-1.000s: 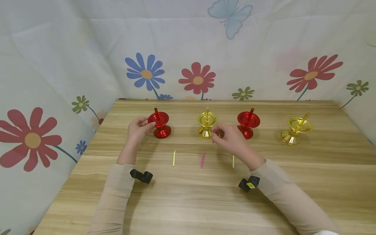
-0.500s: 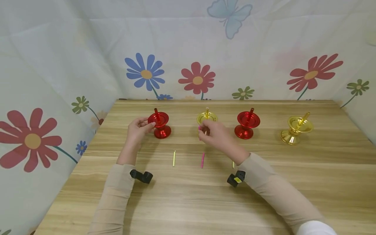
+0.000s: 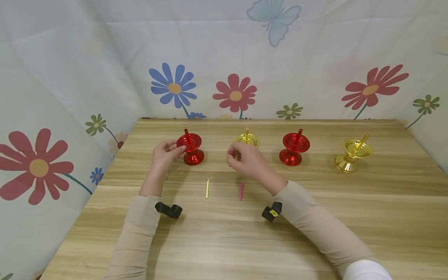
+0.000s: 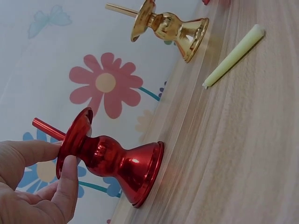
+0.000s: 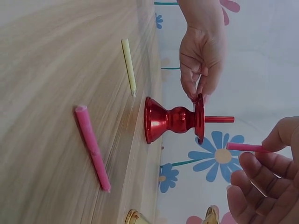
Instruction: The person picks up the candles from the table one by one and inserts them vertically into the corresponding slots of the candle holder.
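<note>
At the left of the head view, my left hand (image 3: 163, 158) pinches the dish rim of a shiny red candle holder (image 4: 105, 156) between thumb and fingers. The holder stands on its flared base on the table, its thin red tube upright. My right hand (image 3: 249, 158) pinches a short pink candle (image 5: 244, 147) by one end, thumb against fingers. In the head view this hand overlaps a gold candle holder (image 3: 247, 140), hiding its lower part. In the right wrist view the candle's free end points toward the red holder's tube, apart from it. A yellow candle (image 3: 207, 189) and another pink candle (image 3: 241, 191) lie nearer me.
A second red candle holder (image 3: 291, 156) and a second gold one (image 3: 347, 162) stand further right in the row. The wooden table (image 3: 217, 237) meets a flower-printed curtain (image 3: 297, 77) behind. Black wrist cameras (image 3: 169, 210) hang under both sleeves.
My right hand has moved left with the pink candle, from the right side of the gold holder to in front of it. A yellow candle is now hidden by the right arm. The left hand stays put.
</note>
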Available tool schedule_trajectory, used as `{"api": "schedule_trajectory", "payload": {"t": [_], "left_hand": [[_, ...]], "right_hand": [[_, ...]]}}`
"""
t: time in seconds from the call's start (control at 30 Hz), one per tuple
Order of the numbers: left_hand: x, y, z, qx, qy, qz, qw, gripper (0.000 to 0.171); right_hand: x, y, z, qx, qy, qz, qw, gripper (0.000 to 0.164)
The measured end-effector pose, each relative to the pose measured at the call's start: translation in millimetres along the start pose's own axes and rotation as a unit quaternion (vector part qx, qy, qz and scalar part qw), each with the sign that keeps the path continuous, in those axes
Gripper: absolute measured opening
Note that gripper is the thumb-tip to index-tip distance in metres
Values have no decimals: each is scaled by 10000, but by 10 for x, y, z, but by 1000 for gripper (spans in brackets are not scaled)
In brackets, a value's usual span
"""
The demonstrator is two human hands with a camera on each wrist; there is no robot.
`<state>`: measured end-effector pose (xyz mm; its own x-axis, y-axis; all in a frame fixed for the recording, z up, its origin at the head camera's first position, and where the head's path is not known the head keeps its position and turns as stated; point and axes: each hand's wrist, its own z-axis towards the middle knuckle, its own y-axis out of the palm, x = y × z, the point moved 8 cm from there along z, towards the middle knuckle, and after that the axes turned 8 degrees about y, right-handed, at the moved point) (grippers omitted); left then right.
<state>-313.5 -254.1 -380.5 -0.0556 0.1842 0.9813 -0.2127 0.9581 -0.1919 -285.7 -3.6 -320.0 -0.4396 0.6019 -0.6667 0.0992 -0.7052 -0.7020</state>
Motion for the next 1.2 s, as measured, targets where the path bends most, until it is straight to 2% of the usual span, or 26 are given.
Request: {"api": "schedule_trajectory", "payload": {"t": [0.33,0.6,0.93,1.2], "left_hand": [[-13,1,16,-37,31,-111,9999,51],[-8,-3,24,-7,61,-162,9998,49],[-30,-2,35,0,85,-201,9998,48],[-23,1,38,-1,70,-355,9993,49]], "right_hand": [[-59,63,64,-16,7,-200,9998,7],[-93,157,148,-82,-145,-39,9999,7],[-235,209,294,-8,-264,-94,9996,7],[-345,310,457,-160,-548,-97,9983,7]]}}
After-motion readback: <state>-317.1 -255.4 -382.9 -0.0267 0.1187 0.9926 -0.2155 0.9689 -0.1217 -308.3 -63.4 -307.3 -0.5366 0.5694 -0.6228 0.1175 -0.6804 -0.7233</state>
